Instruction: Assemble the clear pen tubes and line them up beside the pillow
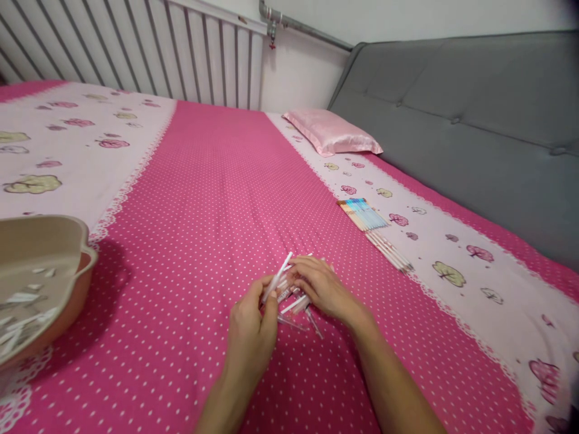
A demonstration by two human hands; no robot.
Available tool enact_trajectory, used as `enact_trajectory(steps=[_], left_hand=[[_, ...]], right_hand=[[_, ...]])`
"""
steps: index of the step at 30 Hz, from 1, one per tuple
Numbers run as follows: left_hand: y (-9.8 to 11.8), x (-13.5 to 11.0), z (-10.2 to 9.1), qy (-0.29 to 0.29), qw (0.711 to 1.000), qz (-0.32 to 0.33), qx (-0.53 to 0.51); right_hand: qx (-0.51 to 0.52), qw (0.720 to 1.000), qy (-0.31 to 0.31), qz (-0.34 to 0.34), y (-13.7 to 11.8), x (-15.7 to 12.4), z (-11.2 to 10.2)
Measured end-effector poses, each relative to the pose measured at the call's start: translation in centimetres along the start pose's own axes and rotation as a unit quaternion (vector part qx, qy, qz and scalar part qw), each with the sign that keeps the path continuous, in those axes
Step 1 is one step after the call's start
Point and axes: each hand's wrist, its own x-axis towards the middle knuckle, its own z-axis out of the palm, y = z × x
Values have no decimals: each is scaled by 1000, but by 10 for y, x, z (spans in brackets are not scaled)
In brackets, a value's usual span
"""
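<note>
Between its thumb and fingers, my left hand [256, 319] pinches a slim white stick [277, 277] that slants up and to the right; part of it looks clear, like a thin plastic tube. Close beside it, my right hand [321, 283] bends its fingers down over a loose pile of thin white and clear sticks [296, 304]. What those fingertips grip is hidden. The pile lies on the pink dotted bedspread [217, 199], with several clear pieces poking out toward me.
At the left stands a beige basin [84, 265] with several small white pieces in it. To the right lie a row of slim pens in blue and cream [364, 214] and several white pens [388, 250]. Farther back are a pink pillow [335, 131], a grey headboard [474, 120] and a white radiator [181, 54].
</note>
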Motion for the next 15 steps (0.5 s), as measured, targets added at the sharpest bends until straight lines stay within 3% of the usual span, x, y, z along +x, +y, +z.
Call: enact_trajectory(steps=[3,7,15], left_hand=[[1,0,0,-2,1000,-4,-5],[1,-1,0,-10,1000,-15,-5],[-1,0,0,-9,1000,-11,0]], right_hand=[[43,998,36,10,-3,2,-2],[180,978,101,36,-6,3,-5],[468,864,158,101,-1,4,-4]])
